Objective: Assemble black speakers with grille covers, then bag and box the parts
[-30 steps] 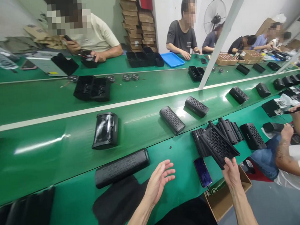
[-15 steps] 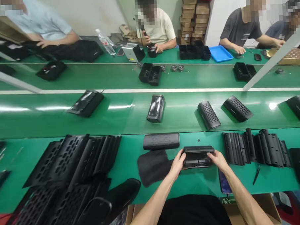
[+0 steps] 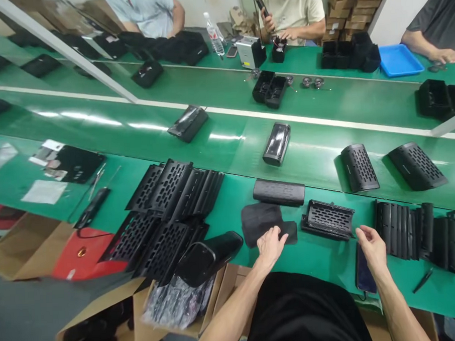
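workstation seen from the wearer's head. the green conveyor belt (image 3: 230,158) crosses the view, bearing black housings spaced apart; along its near side runs the green bench (image 3: 231,210). on the bench at left lies a heap of slotted panels (image 3: 173,185); at right, a row of dark shells (image 3: 398,228) sits close side by side. between these groups a black sheet (image 3: 256,222) lies flat, a long casing (image 3: 279,192) just beyond it. right of the sheet, a slotted shell (image 3: 329,219) rests on the bench, slotted face up. the left hand (image 3: 270,248) is over the sheet's near right part, fingers bent; whether they grip it cannot be told. the right hand (image 3: 372,245) is loosely curled and holds nothing visible, fingertips just beside the shell's right end. a phone (image 3: 364,275) lies by the right wrist, a pen-like tool (image 3: 423,281) farther right. judged from this pose, the step in hand is taking up the sheet, with the shell set down; the next move calls for a light pinch at a free edge, keeping the material uncreased.
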Demonstrator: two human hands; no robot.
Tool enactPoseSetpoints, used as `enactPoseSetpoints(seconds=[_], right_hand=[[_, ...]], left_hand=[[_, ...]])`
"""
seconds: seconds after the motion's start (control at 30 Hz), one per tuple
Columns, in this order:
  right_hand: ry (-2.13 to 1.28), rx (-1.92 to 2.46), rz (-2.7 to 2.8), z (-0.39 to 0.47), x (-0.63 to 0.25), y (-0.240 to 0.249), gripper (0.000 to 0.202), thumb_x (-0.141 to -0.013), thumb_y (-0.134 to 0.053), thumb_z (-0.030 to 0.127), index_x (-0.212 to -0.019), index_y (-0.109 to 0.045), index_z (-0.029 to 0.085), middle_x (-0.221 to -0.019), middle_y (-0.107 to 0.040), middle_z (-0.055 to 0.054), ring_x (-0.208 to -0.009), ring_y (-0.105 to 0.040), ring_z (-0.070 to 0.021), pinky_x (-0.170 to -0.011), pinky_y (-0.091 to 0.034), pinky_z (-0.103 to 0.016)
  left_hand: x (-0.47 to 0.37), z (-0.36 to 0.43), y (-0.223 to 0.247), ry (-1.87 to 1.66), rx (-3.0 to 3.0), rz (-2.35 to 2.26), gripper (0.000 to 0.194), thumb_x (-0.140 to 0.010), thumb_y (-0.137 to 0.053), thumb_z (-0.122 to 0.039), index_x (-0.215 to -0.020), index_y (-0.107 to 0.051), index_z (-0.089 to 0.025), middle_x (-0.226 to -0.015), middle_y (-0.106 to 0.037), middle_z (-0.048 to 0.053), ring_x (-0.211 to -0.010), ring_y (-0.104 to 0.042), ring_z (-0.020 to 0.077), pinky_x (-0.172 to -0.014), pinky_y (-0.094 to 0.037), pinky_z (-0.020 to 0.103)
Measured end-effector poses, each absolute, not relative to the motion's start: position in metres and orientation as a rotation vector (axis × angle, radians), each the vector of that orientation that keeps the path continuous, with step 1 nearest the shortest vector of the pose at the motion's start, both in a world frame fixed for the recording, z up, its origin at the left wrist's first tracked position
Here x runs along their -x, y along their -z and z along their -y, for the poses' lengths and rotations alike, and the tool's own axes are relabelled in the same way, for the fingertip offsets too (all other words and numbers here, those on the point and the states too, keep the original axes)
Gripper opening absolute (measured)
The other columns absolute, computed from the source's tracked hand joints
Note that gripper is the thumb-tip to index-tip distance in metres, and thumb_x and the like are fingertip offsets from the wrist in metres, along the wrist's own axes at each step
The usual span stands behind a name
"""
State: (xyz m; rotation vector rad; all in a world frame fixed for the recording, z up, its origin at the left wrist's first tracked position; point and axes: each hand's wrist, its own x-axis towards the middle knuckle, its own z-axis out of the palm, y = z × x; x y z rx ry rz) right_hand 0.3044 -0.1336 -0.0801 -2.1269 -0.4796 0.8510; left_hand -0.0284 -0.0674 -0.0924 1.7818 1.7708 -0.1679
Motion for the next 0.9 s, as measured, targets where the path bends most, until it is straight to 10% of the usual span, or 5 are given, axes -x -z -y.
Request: enactPoseSetpoints(seconds=[0.47, 0.73, 0.9], right_hand=[[-1.579, 1.777, 0.851, 0.136, -0.149, 0.07, 0.018, -0.07, -0.08, 0.037, -0.078, -0.073, 0.023, -0.067, -0.068, 0.001, -0.061, -0.056, -0.0178, -0.061, -0.045, -0.028], [-1.562, 1.74, 0.479, 0.11, -0.132, 0.065, 0.049, -0.064, -0.091, 0.04, -0.107, -0.072, 0.024, -0.096, -0.074, -0.004, -0.09, -0.067, -0.0215, -0.076, -0.051, -0.029], [-1.825, 1.55, 0.495, 0.094, -0.12, 0.061, 0.043, -0.06, -0.09, 0.053, -0.079, -0.07, 0.019, -0.067, -0.064, 0.002, -0.062, -0.054, -0.0128, -0.061, -0.043, -0.025]], left_hand=[[0.03, 0.085, 0.117, -0.022, -1.888, -1.594, 0.026, -0.105, -0.044, -0.032, -0.094, -0.066, -0.021, -0.097, -0.072, 0.007, -0.088, -0.068, 0.0206, -0.072, -0.041, 0.028], [0.058, 0.103, 0.091, -0.418, -1.812, -1.39, 0.038, -0.104, -0.042, -0.04, -0.084, -0.069, -0.022, -0.079, -0.067, 0.006, -0.071, -0.061, 0.0175, -0.071, -0.044, 0.028], [0.057, 0.108, 0.075, -0.614, -1.74, -1.267, 0.035, -0.1, -0.049, -0.041, -0.079, -0.07, -0.022, -0.073, -0.061, 0.006, -0.068, -0.056, 0.0186, -0.069, -0.043, 0.03]])
